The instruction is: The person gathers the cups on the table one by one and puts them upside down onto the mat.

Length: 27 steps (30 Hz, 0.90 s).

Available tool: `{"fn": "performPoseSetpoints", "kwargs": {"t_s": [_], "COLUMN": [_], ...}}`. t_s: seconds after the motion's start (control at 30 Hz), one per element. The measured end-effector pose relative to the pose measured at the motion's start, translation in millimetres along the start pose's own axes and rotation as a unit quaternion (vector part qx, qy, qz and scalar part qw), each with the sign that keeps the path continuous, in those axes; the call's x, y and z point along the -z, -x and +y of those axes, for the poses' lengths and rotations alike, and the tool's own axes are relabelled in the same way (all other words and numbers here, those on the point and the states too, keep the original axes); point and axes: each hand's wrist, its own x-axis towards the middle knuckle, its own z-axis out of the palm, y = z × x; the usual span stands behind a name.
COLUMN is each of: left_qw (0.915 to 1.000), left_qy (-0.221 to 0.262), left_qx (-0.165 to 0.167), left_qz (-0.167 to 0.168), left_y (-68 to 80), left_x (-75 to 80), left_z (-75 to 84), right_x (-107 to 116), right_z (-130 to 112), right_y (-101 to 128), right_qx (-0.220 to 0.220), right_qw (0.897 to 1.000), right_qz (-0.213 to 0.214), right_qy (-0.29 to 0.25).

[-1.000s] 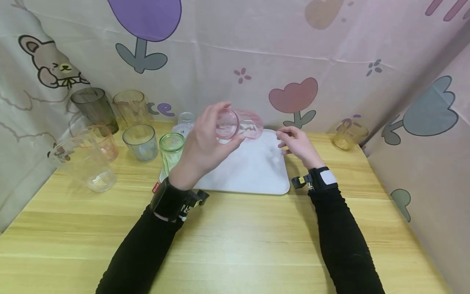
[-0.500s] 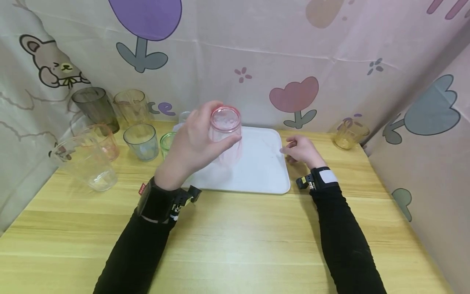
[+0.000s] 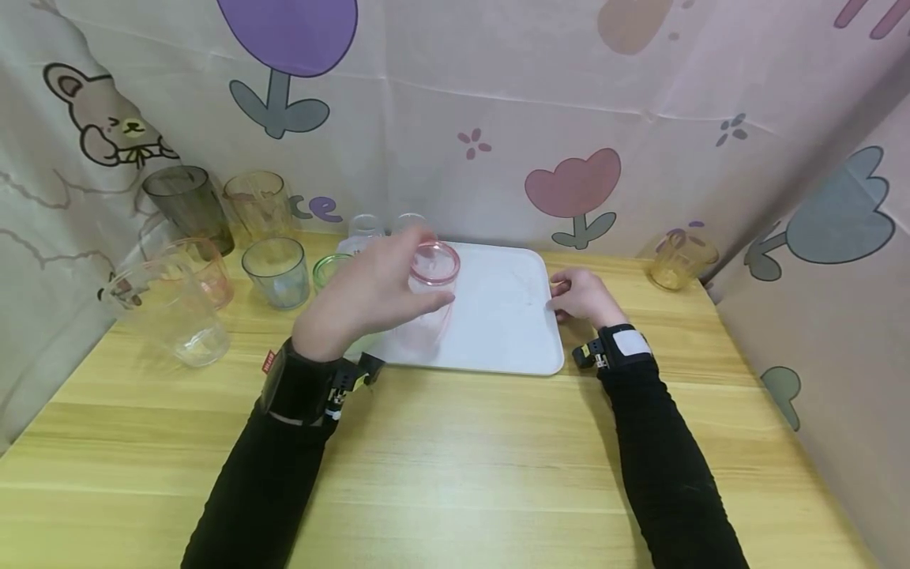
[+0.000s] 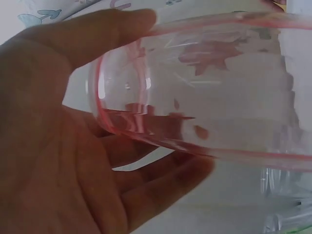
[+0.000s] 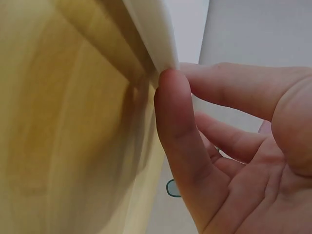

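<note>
Illumination was bright, even and diffuse. Shadows under the forearms on the counter (image 3: 455, 442) were faint and soft. The head view showed wide-angle bending at its edges. The white tray (image 3: 512, 332) appeared nearly overexposed. Both wrist views were close-range, soft-focused and washed out; the left was pale.

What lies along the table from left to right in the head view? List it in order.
Clear jug → blue-grey cup → left hand gripping the pink cup → white tray → right hand at the tray's edge → yellow cup.
</note>
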Motion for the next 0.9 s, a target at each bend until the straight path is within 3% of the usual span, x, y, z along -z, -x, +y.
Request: {"fn": "performPoseSetpoints", "kwargs": {"t_s": [0.27,0.9], "left_qw": [0.9992,0.9974], "left_qy": [0.001,-0.021], "left_qx": [0.018,0.032], "left_qz": [-0.036,-0.061], "left_y": [-2.2,-6.7], "left_x": [-4.7,-11.0], "left_z": [-5.2,-14.2], "right_x": [-0.8,-2.0], "right_z": [0.3,0.7], "right_y": [-0.1,0.5], "right_qx": [0.005,0.007], "right_qw": [1.0,0.999], "right_qz": [0.0,0.005], "right_qy": [0.027,0.031]}}
